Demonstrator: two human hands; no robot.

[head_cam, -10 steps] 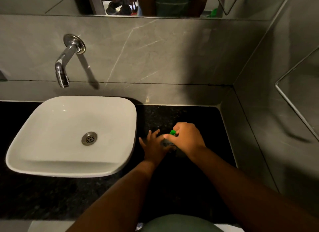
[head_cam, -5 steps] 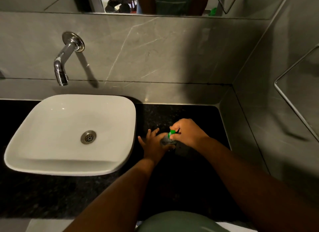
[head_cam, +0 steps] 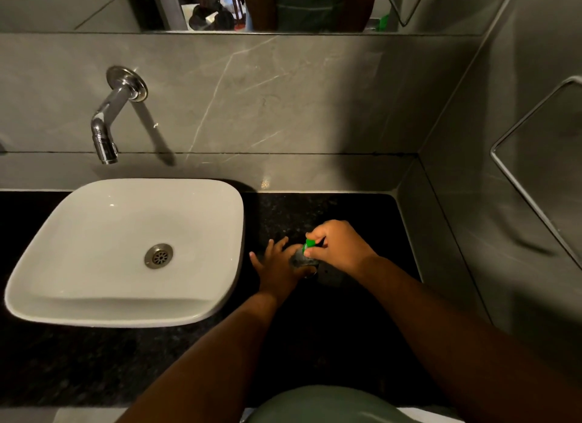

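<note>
A small bottle (head_cam: 300,259) with a green cap (head_cam: 309,244) stands on the black counter (head_cam: 315,328), right of the basin. My right hand (head_cam: 338,248) pinches the green cap from above. My left hand (head_cam: 278,266) lies against the bottle's left side with the fingers spread; its thumb seems to wrap the bottle's front. Most of the bottle is hidden between the two hands.
A white basin (head_cam: 220,300) sits on the counter at the left, under a chrome wall tap (head_cam: 107,129). Grey stone walls close the back and right. A metal rail (head_cam: 532,183) hangs on the right wall. A mirror (head_cam: 283,7) runs above.
The right hand has shifted slightly on the green cap, which shows more now. The left hand stays against the bottle.
</note>
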